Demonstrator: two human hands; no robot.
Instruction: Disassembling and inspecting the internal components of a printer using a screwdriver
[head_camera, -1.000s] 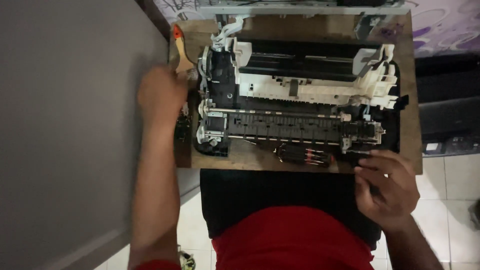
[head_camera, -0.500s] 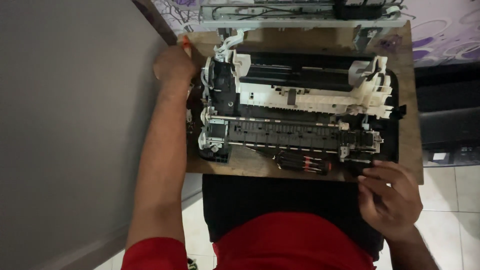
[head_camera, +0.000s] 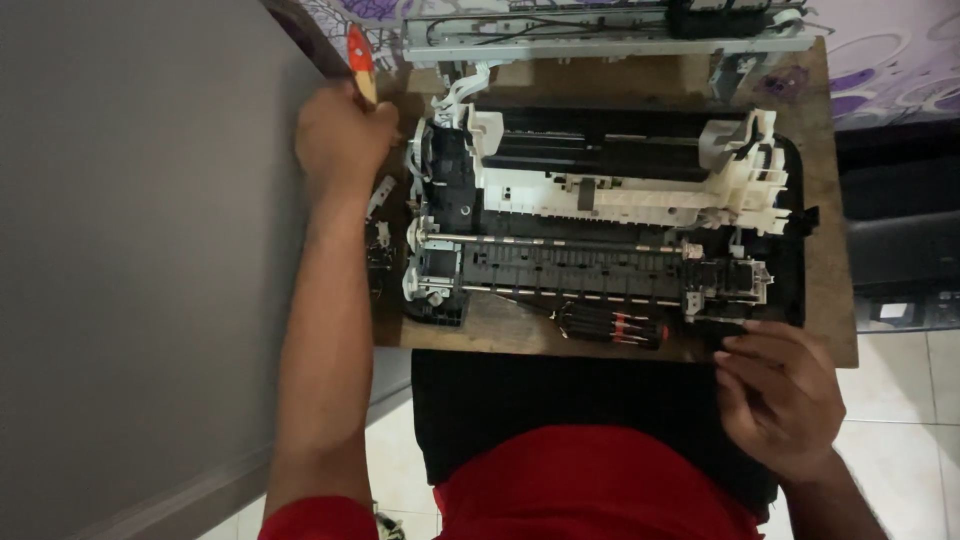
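An opened printer chassis (head_camera: 600, 220), white and black with metal rods and rollers, lies on a small wooden table (head_camera: 830, 300). My left hand (head_camera: 340, 140) is at the chassis's left end, closed on a tool with a wooden and red handle (head_camera: 360, 60) that sticks up past my knuckles. My right hand (head_camera: 780, 395) rests at the table's front right corner, fingers curled and touching the chassis's black lower right edge; whether it holds anything is unclear. A black screwdriver with red bands (head_camera: 612, 326) lies along the table's front edge.
A detached grey metal rail assembly with cables (head_camera: 600, 35) lies at the table's far edge. Small loose parts (head_camera: 380, 235) sit at the left edge. A grey wall (head_camera: 140, 270) is close on the left; tiled floor (head_camera: 900, 440) shows on the right.
My left hand moved up along the chassis's left side, from near the middle to the far left corner, keeping the red-handled tool. My right hand stayed near the front right corner.
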